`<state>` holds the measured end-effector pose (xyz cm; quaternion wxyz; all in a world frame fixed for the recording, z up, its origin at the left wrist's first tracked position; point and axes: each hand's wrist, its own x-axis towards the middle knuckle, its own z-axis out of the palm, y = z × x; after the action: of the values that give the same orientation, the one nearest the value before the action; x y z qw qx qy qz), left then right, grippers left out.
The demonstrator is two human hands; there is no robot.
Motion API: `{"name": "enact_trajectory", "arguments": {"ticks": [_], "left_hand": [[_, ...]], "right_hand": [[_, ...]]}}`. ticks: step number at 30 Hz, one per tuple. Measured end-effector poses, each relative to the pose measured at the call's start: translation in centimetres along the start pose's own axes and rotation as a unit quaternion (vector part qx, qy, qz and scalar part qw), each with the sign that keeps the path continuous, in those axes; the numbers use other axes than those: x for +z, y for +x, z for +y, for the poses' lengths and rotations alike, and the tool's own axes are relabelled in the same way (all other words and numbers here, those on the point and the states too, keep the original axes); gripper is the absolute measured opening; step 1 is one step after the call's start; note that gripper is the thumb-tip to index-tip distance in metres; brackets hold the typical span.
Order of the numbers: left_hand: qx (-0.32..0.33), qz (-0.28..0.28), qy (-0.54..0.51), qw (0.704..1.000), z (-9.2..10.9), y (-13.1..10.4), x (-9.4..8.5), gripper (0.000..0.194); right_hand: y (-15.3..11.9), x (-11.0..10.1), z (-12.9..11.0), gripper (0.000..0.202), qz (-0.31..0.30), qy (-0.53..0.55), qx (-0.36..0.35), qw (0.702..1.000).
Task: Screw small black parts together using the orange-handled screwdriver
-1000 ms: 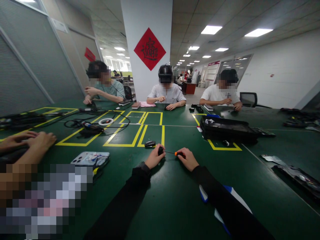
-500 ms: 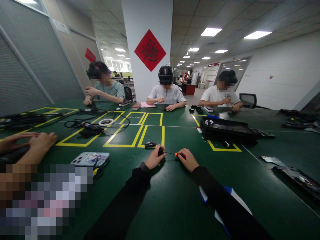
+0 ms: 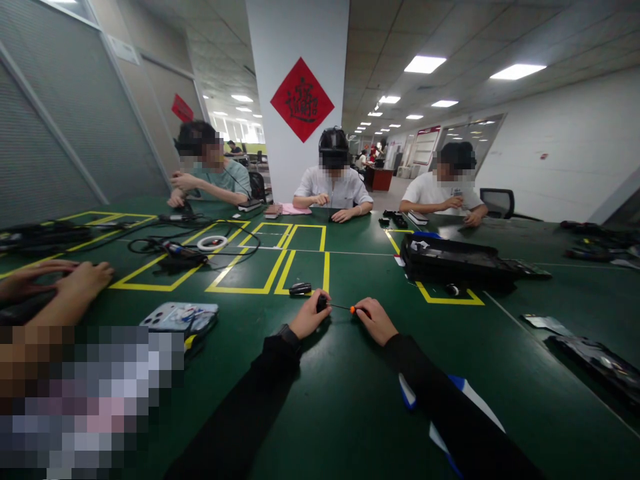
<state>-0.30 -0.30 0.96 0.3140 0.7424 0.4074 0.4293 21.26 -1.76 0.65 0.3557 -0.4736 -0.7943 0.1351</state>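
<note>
Nearest my remote view, a blue-and-white item lies this side of the screwdriver, partly under a black sleeve. I have the right hand gripping the screwdriver's handle; its shaft points to a small black part, pinched in the left hand's fingers. I can't tell whether the tip is seated. Beyond the screwdriver, leftward, lies a black cylinder; farther, rightward, a black casing.
</note>
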Motion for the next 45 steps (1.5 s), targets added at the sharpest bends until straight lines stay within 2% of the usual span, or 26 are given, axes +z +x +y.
{"name": "enact_trajectory", "arguments": {"ticks": [10, 15, 20, 29, 38, 45], "left_hand": [[-0.002, -0.003, 0.001, 1.000, 0.30, -0.10, -0.07, 0.018], [0.001, -0.007, 0.000, 1.000, 0.23, -0.03, -0.06, 0.019], [0.004, 0.000, -0.004, 1.000, 0.04, -0.04, -0.01, 0.019], [0.000, -0.006, -0.002, 1.000, 0.12, -0.05, -0.05, 0.018], [0.008, -0.006, -0.004, 1.000, 0.17, -0.09, -0.09, 0.017], [0.010, -0.001, 0.009, 1.000, -0.05, -0.04, -0.05, 0.018]], "right_hand": [[-0.30, -0.11, -0.37, 0.018, 0.002, 0.053, 0.023, 0.998], [-0.10, -0.20, -0.12, 0.020, 0.005, 0.032, 0.004, 0.999], [-0.18, -0.25, -0.23, 0.011, 0.010, 0.022, -0.003, 1.000], [-0.27, 0.05, -0.14, 0.017, 0.030, 0.012, 0.011, 0.999], [-0.17, 0.11, 0.37, 0.015, 0.014, 0.008, 0.003, 1.000], [-0.30, 0.01, 0.22, 0.021, 0.009, 0.025, 0.009, 1.000]]}}
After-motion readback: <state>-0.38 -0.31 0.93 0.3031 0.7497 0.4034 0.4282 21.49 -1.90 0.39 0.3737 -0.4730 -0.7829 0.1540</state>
